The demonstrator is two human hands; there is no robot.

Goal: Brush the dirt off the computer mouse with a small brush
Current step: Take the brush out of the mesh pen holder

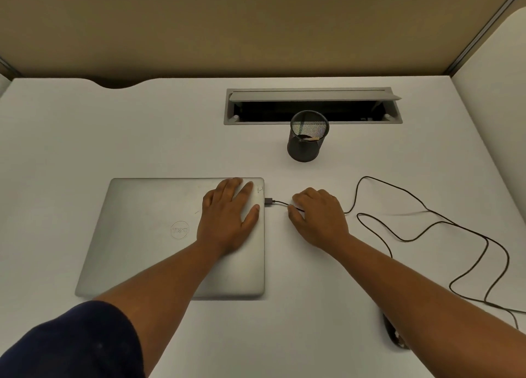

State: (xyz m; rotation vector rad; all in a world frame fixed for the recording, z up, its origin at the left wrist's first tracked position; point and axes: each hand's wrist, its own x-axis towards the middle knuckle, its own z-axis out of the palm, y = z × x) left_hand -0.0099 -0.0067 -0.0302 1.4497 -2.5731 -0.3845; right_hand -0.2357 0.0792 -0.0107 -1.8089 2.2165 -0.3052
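Note:
The black computer mouse [393, 335] lies near the table's front right, mostly hidden under my right forearm. Its black cable [427, 226] loops across the right side of the table to a USB plug [269, 200] at the right edge of a closed silver laptop [148, 235]. My left hand [227, 221] rests flat on the laptop lid with straight fingers. My right hand [317, 218] is beside the laptop, its thumb and fingers pinching the cable just behind the plug. A black mesh cup [307, 137] holds a pale item; I cannot tell if it is the brush.
An open grey cable hatch [313, 92] is set into the white table [313, 306] behind the cup. Beige partition walls close off the back and the right side.

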